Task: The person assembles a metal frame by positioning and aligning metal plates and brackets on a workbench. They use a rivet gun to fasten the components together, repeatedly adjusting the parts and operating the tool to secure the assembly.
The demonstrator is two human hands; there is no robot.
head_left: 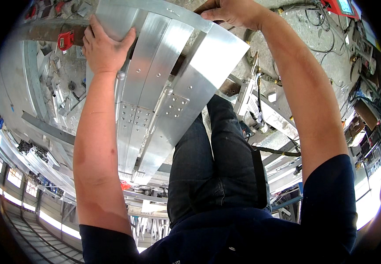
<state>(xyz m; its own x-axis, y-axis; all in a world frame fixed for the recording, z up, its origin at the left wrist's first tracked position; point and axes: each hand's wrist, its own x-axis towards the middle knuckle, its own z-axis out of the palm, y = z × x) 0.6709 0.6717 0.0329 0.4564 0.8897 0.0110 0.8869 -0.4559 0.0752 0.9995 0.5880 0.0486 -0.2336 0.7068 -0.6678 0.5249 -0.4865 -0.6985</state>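
A large silver metal panel (166, 53) made of long slats, with rivets and barrel hinges (162, 103) along it, stands tilted in front of my legs. My left hand (106, 49) straddles its left side, fingers over the outer edge and thumb stretched across a slat. At the far right of the panel, my right hand (234, 13) has its thumb and fingers closed on the curved far edge; some of its fingertips are hidden. Right of the panel, a silver, gun-shaped tool (246, 92) leans with its thin tip upward.
A red tape measure (65, 40) rests on a brown beam (45, 31) at the left. Dark cables (326, 42) and scraps litter the concrete floor at the right. A red device with a screen (344, 6) sits at the far right. Metal profiles (45, 165) are stacked at the left.
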